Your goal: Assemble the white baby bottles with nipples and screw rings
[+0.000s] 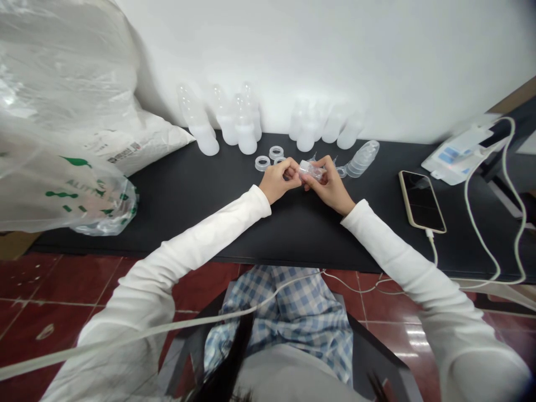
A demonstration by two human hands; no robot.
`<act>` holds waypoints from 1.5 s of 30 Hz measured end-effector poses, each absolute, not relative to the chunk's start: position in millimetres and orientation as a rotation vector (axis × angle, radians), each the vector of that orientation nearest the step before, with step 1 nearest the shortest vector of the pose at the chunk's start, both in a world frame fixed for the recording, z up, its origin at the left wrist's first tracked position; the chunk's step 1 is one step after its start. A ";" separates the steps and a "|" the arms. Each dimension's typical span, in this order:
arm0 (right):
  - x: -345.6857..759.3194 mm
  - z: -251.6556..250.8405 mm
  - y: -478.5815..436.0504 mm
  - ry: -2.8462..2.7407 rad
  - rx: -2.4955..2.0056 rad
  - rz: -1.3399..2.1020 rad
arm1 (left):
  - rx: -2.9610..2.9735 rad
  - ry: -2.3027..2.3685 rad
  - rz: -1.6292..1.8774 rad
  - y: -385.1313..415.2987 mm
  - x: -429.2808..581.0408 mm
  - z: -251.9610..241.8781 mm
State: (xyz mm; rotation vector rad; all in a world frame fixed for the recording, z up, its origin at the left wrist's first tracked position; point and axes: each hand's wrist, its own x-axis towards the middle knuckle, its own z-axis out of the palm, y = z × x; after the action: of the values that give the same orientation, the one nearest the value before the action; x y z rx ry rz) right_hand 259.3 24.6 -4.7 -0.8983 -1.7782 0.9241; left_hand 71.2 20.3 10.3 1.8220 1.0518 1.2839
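Over the black table, my right hand [329,185] grips a small clear plastic part [310,170] between thumb and fingers. Close beside it, my left hand [281,180] is closed in a pinch at the part's left end; what its fingertips hold is too small to make out. Behind my left hand lie white rings [262,163]. A stack of clear caps [363,158] lies on its side to the right of my right hand, with small clear pieces near it.
Several capped bottles [244,124] stand at the wall, with several white bottles [307,131] further right. Large plastic bags [67,123] fill the left end of the black table [180,212]. A phone [422,201] on a cable and a white box [457,153] lie at right.
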 end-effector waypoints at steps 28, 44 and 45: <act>277.3 7.3 31.5 -2.269 -0.674 0.275 | 1.685 0.957 1.340 24.7 73.8 -5.0; 278.1 6.1 32.8 -2.341 -0.779 0.093 | 1.545 0.894 1.373 29.3 76.5 -4.7; 279.3 8.3 31.8 -2.389 -0.778 0.015 | 1.499 0.897 1.350 30.3 76.7 -4.3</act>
State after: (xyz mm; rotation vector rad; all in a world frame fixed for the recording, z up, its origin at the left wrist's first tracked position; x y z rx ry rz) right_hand 279.3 31.8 8.3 -0.7779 -2.3891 0.0151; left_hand 76.7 30.3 -4.3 1.4991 0.8966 1.3503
